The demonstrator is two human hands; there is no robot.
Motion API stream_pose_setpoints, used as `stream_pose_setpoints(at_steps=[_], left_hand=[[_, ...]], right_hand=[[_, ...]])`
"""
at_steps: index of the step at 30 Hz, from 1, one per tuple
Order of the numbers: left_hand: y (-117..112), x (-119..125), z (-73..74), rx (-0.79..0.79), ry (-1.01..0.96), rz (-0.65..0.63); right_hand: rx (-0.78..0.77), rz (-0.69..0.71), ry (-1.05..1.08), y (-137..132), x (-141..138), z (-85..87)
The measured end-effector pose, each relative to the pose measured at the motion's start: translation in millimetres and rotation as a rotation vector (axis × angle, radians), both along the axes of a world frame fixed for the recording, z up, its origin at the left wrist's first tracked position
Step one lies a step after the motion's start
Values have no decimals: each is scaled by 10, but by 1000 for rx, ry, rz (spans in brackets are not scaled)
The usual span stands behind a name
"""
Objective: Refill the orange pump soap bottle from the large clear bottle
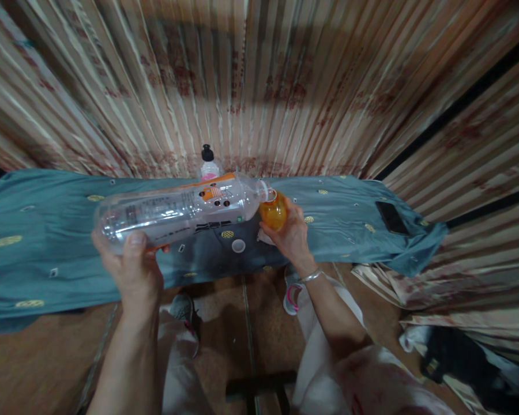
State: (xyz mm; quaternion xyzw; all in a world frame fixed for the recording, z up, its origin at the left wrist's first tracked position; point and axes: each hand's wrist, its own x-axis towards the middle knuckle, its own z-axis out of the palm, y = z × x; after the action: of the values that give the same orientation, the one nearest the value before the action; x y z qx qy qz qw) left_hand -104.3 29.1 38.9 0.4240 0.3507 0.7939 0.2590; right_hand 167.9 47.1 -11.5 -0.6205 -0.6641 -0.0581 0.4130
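Observation:
My left hand is wrapped round the base end of a large clear plastic bottle with orange and black print. The bottle lies almost level in the air, its mouth pointing right. Closed round a small orange see-through cup is my right hand, which wears a silver bangle on the wrist. The bottle's mouth is at the cup's rim; whether liquid flows between them I cannot tell. A white round cap rests on the cloth below the bottle. Something pale, partly hidden, lies under my right hand.
A blue-green patterned cloth covers the long narrow table. Behind the big bottle stands a small bottle with a black top. A dark phone lies at the right end. Pleated curtains hang close behind; dark fabric lies lower right.

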Motion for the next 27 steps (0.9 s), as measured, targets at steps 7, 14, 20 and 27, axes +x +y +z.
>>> stream_pose_setpoints(at_steps=[7, 14, 20, 27], left_hand=[[-11, -7, -1, -14, 19, 19], [-13, 6, 10, -4, 2, 10], [-13, 11, 15, 7, 6, 0], [-8, -1, 8, -5, 5, 12]], right_hand=[[-4, -6, -1, 3, -3, 3], [4, -11, -10, -1, -4, 2], [4, -10, -14, -4, 1, -2], [-4, -19, -14, -8, -7, 12]])
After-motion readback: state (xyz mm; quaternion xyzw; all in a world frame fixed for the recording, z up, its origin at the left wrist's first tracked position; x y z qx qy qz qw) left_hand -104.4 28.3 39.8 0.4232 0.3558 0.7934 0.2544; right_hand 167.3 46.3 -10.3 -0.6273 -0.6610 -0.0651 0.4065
